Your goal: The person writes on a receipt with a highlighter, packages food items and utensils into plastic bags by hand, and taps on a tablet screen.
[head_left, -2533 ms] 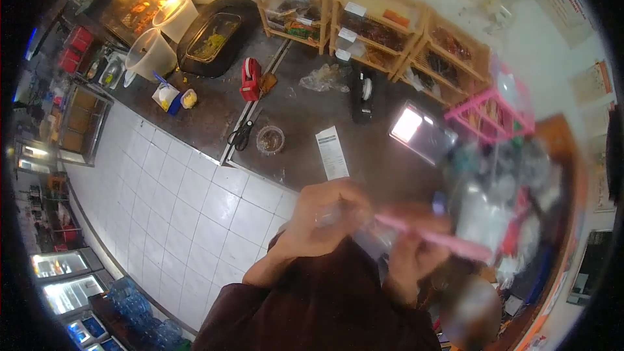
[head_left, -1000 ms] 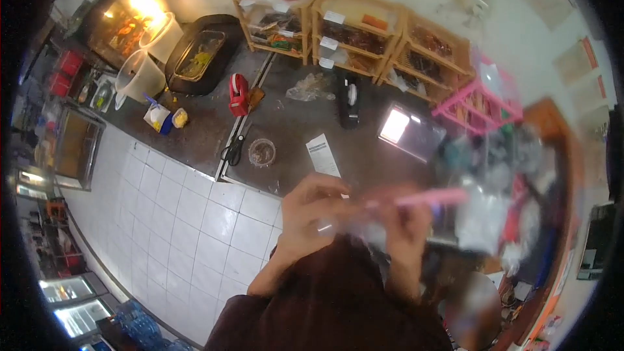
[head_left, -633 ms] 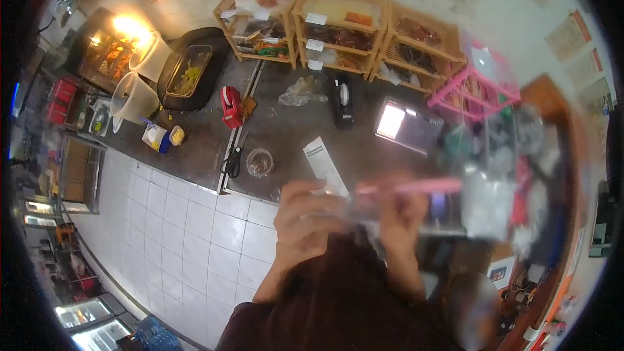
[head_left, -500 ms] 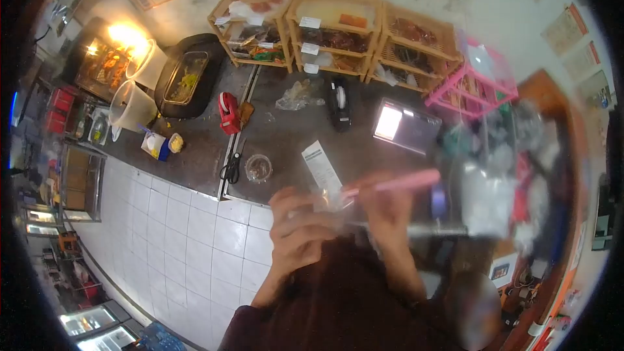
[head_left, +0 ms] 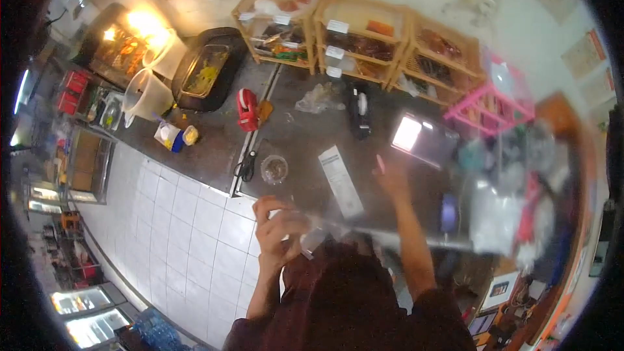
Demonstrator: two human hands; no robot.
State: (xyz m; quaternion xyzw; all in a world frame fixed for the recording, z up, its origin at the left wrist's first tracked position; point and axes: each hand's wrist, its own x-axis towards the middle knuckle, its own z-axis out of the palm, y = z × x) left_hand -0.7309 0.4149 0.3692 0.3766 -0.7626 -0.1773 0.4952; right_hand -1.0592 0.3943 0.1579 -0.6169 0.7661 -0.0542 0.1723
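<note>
Head view: left hand (head_left: 279, 226) curled round clear plastic (head_left: 313, 240) by the near edge of the worktop (head_left: 300, 140), likely to stop it slipping, right hand (head_left: 394, 181) farther out, pinching a blurred pink item (head_left: 380, 164) right of the receipt (head_left: 340, 182), which lies flat, presumably for reading.

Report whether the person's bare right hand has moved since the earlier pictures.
Yes: the bare right hand has moved forward over the dark counter, closer to the flat silver rectangular device, which has stayed put.
</note>
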